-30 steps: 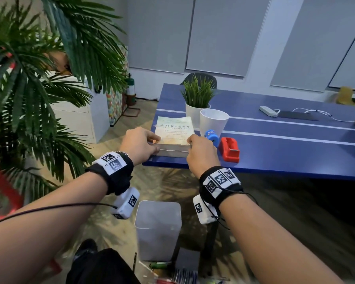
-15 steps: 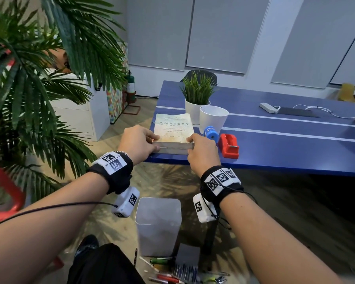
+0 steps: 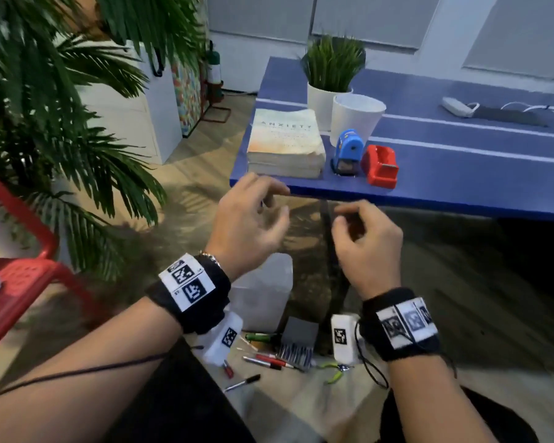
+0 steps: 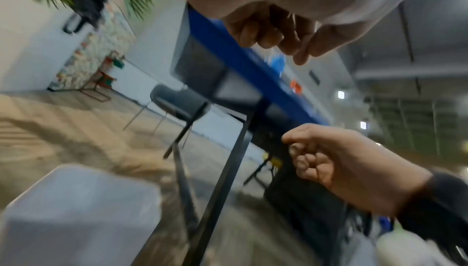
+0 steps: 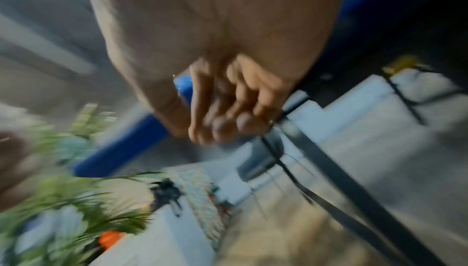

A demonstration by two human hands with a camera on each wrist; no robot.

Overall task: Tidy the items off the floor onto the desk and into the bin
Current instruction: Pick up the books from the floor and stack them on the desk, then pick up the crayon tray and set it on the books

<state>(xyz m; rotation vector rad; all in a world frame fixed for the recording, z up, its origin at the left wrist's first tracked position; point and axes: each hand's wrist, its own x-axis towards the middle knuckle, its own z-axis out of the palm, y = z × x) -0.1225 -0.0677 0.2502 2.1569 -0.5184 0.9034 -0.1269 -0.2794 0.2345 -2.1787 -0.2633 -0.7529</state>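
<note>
Two stacked books [image 3: 285, 139], the top one titled ANXIETY, lie at the near left corner of the blue desk [image 3: 461, 174]. My left hand [image 3: 269, 203] hovers just in front of the desk edge, fingers loosely curled and empty. Beside it my right hand [image 3: 349, 222] is also loosely curled and holds nothing. A white bin [image 3: 263, 292] stands on the floor below my left wrist. Next to it lie red pens [image 3: 263, 361], a green marker [image 3: 259, 337], a black pen [image 3: 242, 383], a grey notebook [image 3: 301, 330] and green pliers [image 3: 335, 370].
A blue sharpener [image 3: 347, 151], a red tape dispenser [image 3: 381, 166], a white cup [image 3: 355, 118] and a potted grass plant [image 3: 330, 68] crowd the desk beside the books. A black desk leg [image 3: 331, 247] runs down between my hands. A palm [image 3: 45, 107] and a red chair [image 3: 20, 282] stand to the left.
Both hands have let go of the books and pulled back toward me, below the desk edge. The books stay on the desk corner. My view has tilted down toward the floor.
</note>
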